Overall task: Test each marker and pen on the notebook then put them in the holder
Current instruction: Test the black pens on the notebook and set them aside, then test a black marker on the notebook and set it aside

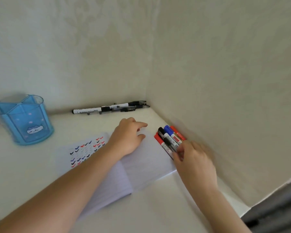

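The markers (170,140) lie bunched right of centre, beside the notebook (146,158). The right hand (194,163) curls fingers at their near ends; blur hides any grip. The left hand (127,138) rests relaxed on the page. Holder (26,121) at left, pens (111,108) mid-frame.

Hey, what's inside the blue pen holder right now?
No pen or marker sticks up out of the blue holder, and its open compartments look empty from above. The compartment floors cannot be seen, as the tinted walls cover them.
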